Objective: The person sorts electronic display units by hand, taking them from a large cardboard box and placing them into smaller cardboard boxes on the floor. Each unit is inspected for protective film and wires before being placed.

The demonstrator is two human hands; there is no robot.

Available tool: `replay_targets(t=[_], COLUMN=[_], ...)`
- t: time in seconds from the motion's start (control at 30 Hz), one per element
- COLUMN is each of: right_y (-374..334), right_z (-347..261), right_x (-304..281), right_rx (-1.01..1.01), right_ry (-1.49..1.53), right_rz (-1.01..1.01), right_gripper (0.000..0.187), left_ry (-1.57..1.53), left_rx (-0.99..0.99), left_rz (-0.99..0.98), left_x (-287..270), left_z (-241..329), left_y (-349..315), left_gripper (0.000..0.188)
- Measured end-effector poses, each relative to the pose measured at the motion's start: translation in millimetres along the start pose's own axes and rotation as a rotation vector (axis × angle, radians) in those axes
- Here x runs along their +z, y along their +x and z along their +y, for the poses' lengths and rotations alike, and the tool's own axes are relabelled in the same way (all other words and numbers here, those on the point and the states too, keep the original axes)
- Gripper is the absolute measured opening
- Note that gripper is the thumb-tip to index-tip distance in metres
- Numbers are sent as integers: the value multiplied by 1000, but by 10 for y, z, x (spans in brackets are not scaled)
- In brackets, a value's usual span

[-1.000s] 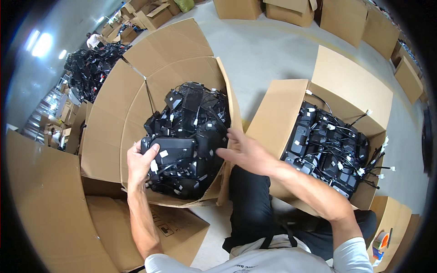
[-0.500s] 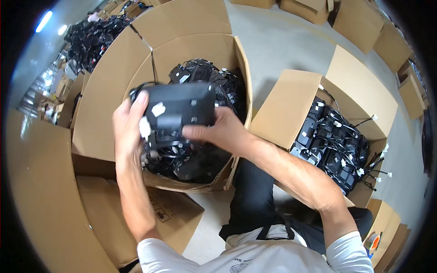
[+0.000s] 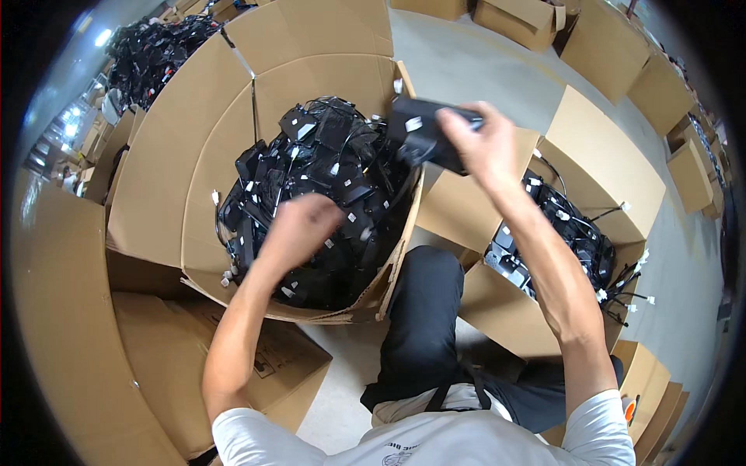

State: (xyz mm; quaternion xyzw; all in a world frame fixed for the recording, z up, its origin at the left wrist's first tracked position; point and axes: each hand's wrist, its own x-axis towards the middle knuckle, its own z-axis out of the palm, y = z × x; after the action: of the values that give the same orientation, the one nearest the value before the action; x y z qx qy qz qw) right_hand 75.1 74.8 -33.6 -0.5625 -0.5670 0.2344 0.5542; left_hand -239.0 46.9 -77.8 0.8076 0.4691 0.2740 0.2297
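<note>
A black rectangular plastic unit with a white label is in my right hand, thumb on its top face. It is held over the right rim of the large round-sided cardboard box, slightly blurred. Many similar black units with thin cables and white connectors form a pile inside that box. My left hand is over the near part of this pile, its fingers curled and smeared by motion. Whether it touches or grips anything there is hidden.
On the right, an open cardboard box contains rows of black units, their cables and white connectors sticking out. A flattened carton lies at lower left. A tape roll is at lower right. More cartons line the far right.
Both hands held the black unit over the large box. My left hand has let go and lowered toward the pile, while my right hand has carried the unit right toward the rim.
</note>
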Motion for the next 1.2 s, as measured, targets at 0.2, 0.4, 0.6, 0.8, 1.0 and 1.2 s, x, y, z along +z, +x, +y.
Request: replay_targets(t=[0.2, 0.4, 0.6, 0.8, 1.0, 1.2], right_y=[-234, -933, -1407, -1175, -1713, -2479], right_z=[5, -154, 228, -14, 130, 533], right_x=[-682, -1330, -1988, -1714, -2145, -2302], right_rx=[307, 240, 222, -191, -79, 263], right_ry=[758, 423, 528, 850, 551, 681], right_rz=[260, 144, -150, -400, -286, 49], right_gripper=[42, 61, 51, 49, 47, 47], left_ry=[431, 88, -1027, -1441, -1336, -1517], left_rx=[-281, -272, -407, -507, -342, -406], left_rz=[-792, -566, -25, -347, -596, -525], left_x=[892, 1081, -39, 542, 2168, 2379], left_z=[-303, -889, 396, 1430, 1423, 1995], left_y=[-52, -314, 253, 581, 231, -57], left_gripper=[60, 55, 42, 37, 46, 50])
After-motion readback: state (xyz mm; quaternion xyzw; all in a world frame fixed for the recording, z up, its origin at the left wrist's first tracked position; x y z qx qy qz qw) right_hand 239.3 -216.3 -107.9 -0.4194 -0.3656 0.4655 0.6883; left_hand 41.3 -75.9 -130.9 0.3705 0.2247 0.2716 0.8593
